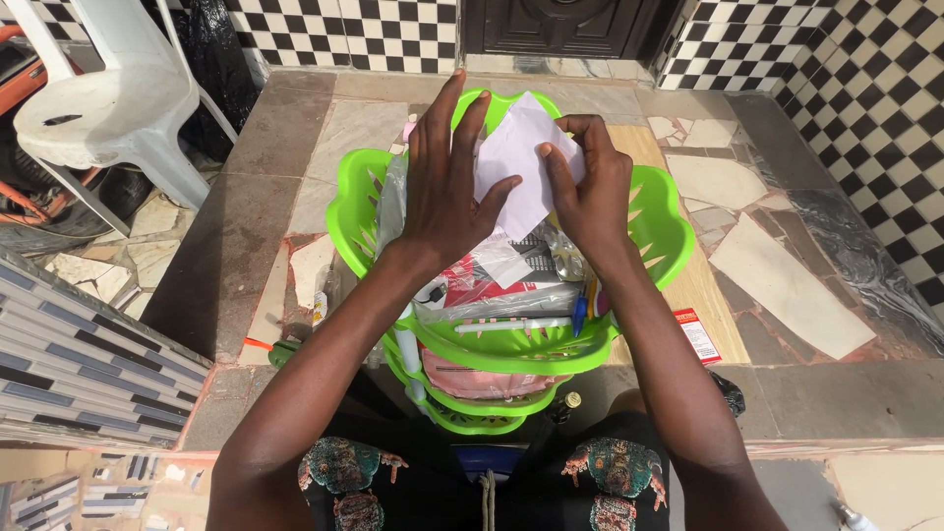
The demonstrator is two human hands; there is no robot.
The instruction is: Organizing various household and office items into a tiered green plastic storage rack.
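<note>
While I look down from above, both of my hands are over the green plastic basket (657, 221), which stands on top of a stack of similar green baskets in front of my knees. My left hand (444, 187) lies flat, with the fingers spread wide and pointing away from me, and its palm rests on the left part of a white sheet of paper (519, 162). My right hand (590, 192) holds the right edge of the same paper; the fingers are bent and closed on it, and the thumb presses on the sheet from the front. The paper is over the middle of the basket, near its far rim, and it is a little tilted, with one corner pointing up.

Under the paper, the basket is full. I can see clear plastic wrapping (511, 295), something red below it, and a blue pen (580, 313) standing at the near rim, just beside my right wrist. A white pen-like stick (511, 324) lies along the near rim.

The baskets stand on a stone ledge (236, 226) of mixed tiles. A small red and white label (697, 335) lies on the ledge to the right of the stack. At the far left corner a white plastic chair (98, 98) stands, well apart from my hands. Black and white checked tiles (865, 88) cover the wall on the right.
</note>
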